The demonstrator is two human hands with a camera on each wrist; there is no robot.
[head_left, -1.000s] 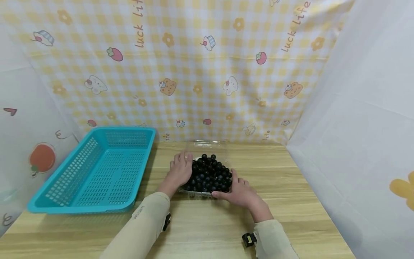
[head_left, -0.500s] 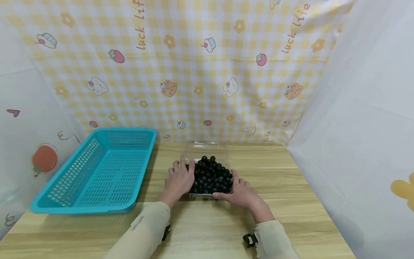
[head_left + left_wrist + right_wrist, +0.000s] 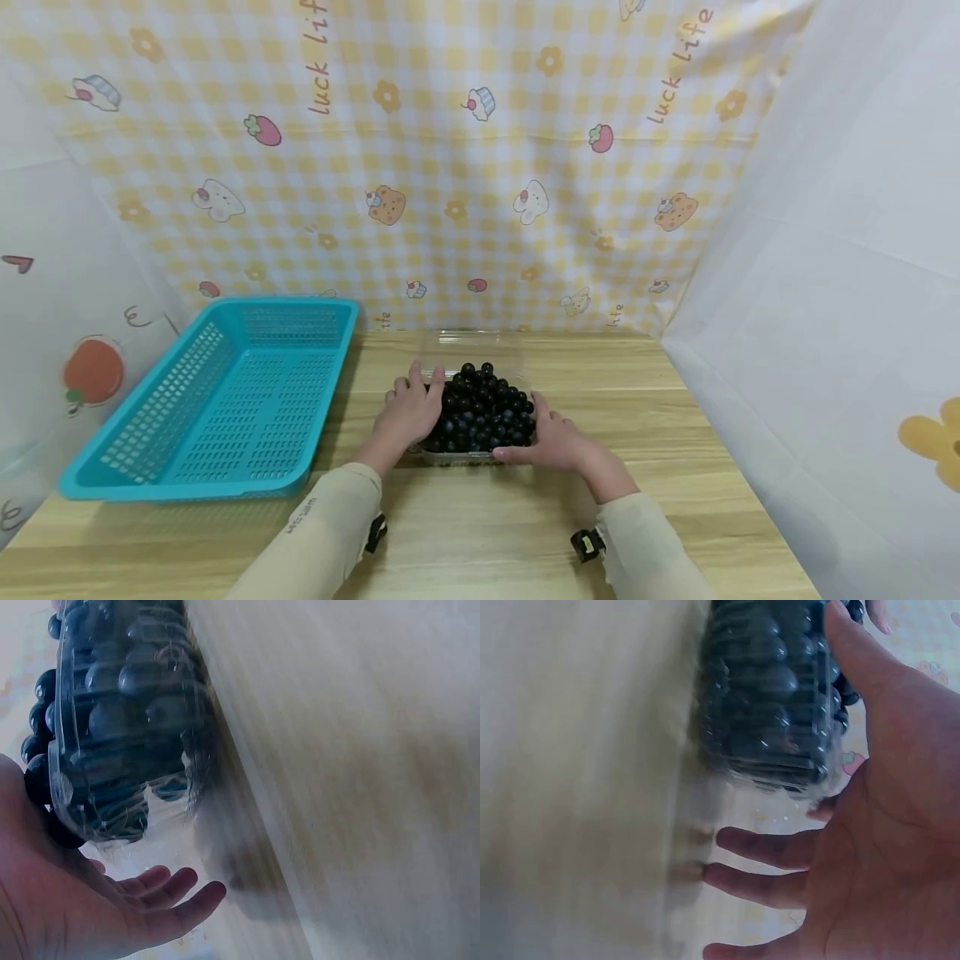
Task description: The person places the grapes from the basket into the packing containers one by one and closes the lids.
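Observation:
In the head view, a clear plastic box [image 3: 461, 457] heaped with black grapes [image 3: 480, 408] stands between both hands, its clear lid [image 3: 471, 346] tipped back behind it. My left hand [image 3: 408, 412] lies at the box's left side, thumb by the grapes. The left wrist view shows its fingers [image 3: 180, 907] loosely extended beyond the box end. My right hand [image 3: 553, 442] is at the right end, thumb touching the front rim. In the right wrist view its other fingers [image 3: 757, 885] are spread and nearly straight, several of them apart from the box; the index is partly hidden.
A turquoise perforated basket [image 3: 258, 417] stands on the left of the wooden table [image 3: 480, 533]. A yellow checked cloth [image 3: 450, 250] hangs along the back edge. White sheets [image 3: 817, 333] close off both sides.
The left hand shifts forward over the box's left side, then slightly back left, uncovering its front-left corner. The right hand stays almost in place. The basket and grapes look unchanged.

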